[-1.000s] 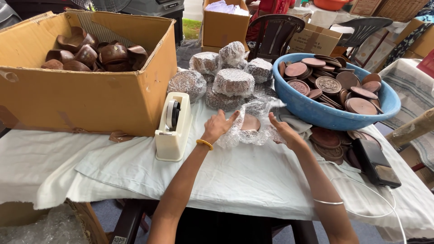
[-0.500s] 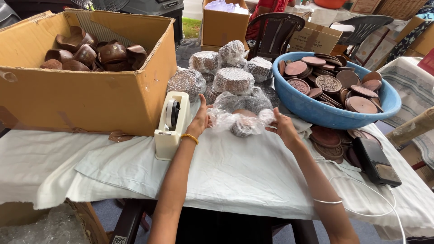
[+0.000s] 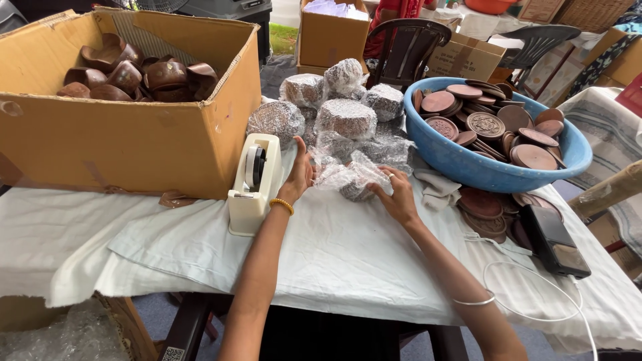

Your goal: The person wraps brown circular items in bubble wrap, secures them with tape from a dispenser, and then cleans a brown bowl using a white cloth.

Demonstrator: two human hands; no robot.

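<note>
My left hand [image 3: 299,175] and my right hand [image 3: 397,195] both grip a small round item wrapped in clear bubble wrap [image 3: 349,178], held low over the white tablecloth [image 3: 321,254]. The left hand pinches the wrap's left edge, right beside a cream tape dispenser [image 3: 254,182]. The right hand presses the wrap's right side. Just behind the hands lies a pile of several wrapped round bundles [image 3: 344,115].
A large cardboard box [image 3: 134,134] with brown wooden bowls stands at the left. A blue basin [image 3: 468,164] of brown round lids sits at the right, more lids beside it. A black device [image 3: 554,241] with a white cable lies at the right edge. Chairs and boxes stand behind.
Both hands have moved the wrapped item forward toward the pile and closed the bubble wrap around it; the left hand has come up against the tape dispenser.
</note>
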